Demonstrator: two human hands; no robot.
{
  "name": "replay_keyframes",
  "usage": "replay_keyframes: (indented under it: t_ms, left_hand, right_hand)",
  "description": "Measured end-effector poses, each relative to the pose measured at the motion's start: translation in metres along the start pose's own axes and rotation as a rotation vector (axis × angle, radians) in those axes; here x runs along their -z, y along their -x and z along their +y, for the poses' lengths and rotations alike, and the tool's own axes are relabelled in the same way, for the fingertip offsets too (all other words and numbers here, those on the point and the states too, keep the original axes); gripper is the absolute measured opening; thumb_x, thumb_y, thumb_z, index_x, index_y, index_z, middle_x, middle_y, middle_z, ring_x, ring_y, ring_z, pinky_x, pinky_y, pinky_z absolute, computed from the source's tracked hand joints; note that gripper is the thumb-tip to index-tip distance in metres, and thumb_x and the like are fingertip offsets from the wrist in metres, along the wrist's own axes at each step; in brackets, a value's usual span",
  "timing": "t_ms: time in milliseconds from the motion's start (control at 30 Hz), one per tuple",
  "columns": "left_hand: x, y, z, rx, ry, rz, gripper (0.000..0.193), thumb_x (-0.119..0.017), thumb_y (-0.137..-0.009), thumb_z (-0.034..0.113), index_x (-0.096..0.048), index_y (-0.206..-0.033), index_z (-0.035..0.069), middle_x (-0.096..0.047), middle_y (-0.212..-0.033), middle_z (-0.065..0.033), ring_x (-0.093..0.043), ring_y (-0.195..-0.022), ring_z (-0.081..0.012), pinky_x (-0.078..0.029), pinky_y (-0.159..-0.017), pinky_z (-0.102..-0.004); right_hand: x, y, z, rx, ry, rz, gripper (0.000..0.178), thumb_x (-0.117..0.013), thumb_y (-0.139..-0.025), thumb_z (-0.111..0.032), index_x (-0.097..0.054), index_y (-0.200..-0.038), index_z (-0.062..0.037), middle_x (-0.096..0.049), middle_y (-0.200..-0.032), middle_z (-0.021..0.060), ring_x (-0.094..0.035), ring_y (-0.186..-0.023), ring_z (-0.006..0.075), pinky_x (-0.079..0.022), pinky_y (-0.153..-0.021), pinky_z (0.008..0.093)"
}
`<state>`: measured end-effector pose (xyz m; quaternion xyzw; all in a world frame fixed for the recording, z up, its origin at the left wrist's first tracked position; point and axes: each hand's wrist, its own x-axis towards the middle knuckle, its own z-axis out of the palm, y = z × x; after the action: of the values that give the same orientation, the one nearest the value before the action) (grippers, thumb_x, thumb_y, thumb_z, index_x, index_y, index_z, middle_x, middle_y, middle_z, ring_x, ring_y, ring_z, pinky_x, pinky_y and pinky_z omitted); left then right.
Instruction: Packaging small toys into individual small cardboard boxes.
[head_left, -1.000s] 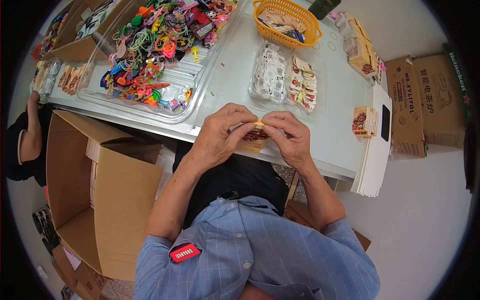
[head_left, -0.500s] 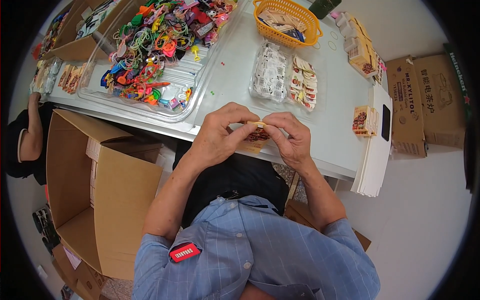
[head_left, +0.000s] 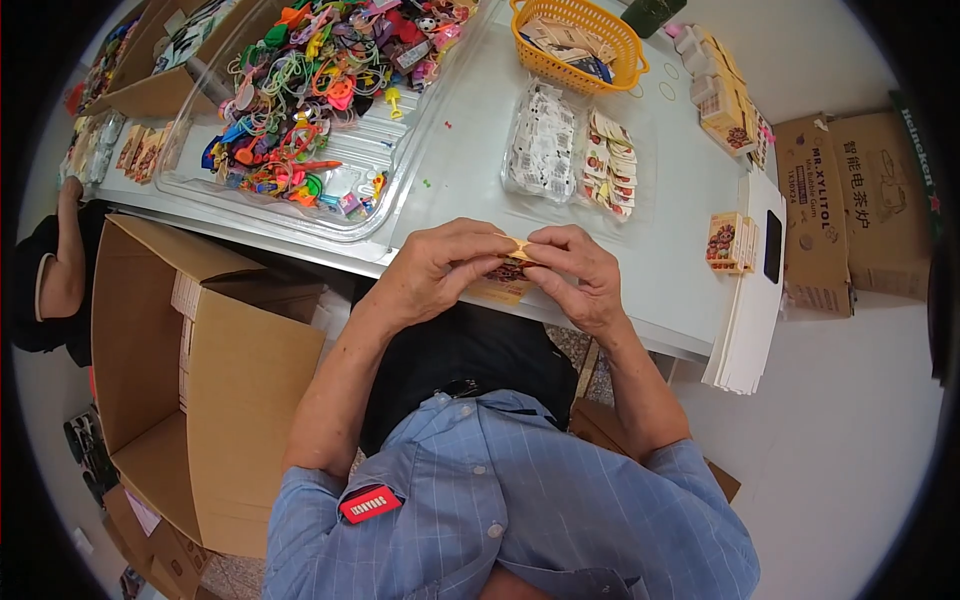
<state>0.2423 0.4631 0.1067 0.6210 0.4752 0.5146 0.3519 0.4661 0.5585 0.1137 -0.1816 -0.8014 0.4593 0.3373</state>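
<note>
Both hands are closed on a small yellow-orange carton (head_left: 503,289) with a printed picture, at the table's front edge. My left hand (head_left: 437,270) pinches the left side of its top between thumb and fingers. My right hand (head_left: 582,275) pinches the right side in the same way. The fingers hide much of the carton's top. Just beyond the hands lie a pile of clear-wrapped white sachets (head_left: 541,148) and a stack of small printed packets (head_left: 611,165), both in clear plastic.
A clear tub (head_left: 375,232) full of colourful small toys stands left. A yellow basket (head_left: 640,70) holds flat packs at the back. On the right are small cartons (head_left: 725,242), a black phone (head_left: 772,245) and white card (head_left: 745,330). An open cardboard box (head_left: 250,420) stands lower left; another person's arm (head_left: 66,250) shows beyond.
My hands and the carton have shifted slightly down toward me. My fingers have moved a little along the carton's top edge, and both hands still hold it.
</note>
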Motion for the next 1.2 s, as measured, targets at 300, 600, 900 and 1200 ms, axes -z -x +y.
replay_keyframes:
  t_ms: [300,600,900,1200]
  left_hand:
    - [-0.014,0.017,0.024,0.197,0.024,0.303,0.042,-0.073,-0.095,0.018,-0.064,-0.132,0.001,-0.072,-0.101,-0.0118,-0.069,-0.091,-0.0173,-0.054,-0.072,-0.0275]
    - [0.005,0.006,0.031,0.65,0.749,0.189,0.044,-0.071,-0.098,0.027,-0.06,-0.134,0.003,-0.067,-0.068,-0.0033,-0.059,-0.051,-0.0066,-0.042,-0.039,-0.0215]
    - [0.015,0.004,0.025,0.29,-0.077,-0.078,0.047,-0.074,-0.09,0.011,-0.055,-0.133,0.007,-0.073,-0.1,-0.0131,-0.07,-0.082,-0.0236,-0.056,-0.068,-0.0367]
    - [-0.011,0.008,-0.002,0.073,-0.36,0.117,0.041,-0.077,-0.085,0.007,-0.056,-0.12,0.008,-0.066,-0.095,-0.0155,-0.067,-0.083,-0.0372,-0.053,-0.069,-0.0452]
  right_hand:
    - [0.004,-0.005,-0.023,0.072,0.12,-0.019,0.031,-0.078,-0.079,0.006,-0.075,-0.107,-0.0042,-0.07,-0.11,0.0122,-0.07,-0.095,0.0268,-0.057,-0.082,0.0335]
    - [0.004,-0.008,-0.044,0.59,0.423,-0.121,0.03,-0.081,-0.069,0.002,-0.073,-0.096,-0.0069,-0.066,-0.111,0.008,-0.069,-0.098,0.0292,-0.06,-0.079,0.0371]
    - [0.045,-0.059,-0.024,0.345,0.474,-0.108,0.028,-0.075,-0.079,0.0,-0.071,-0.106,-0.0058,-0.073,-0.093,0.0088,-0.072,-0.089,0.0257,-0.058,-0.086,0.0372]
    - [0.106,-0.277,0.138,-0.279,0.99,-0.004,0.086,-0.062,-0.089,-0.067,-0.061,-0.128,0.0095,-0.067,-0.124,0.0286,-0.067,-0.112,0.041,-0.05,-0.097,0.0453]
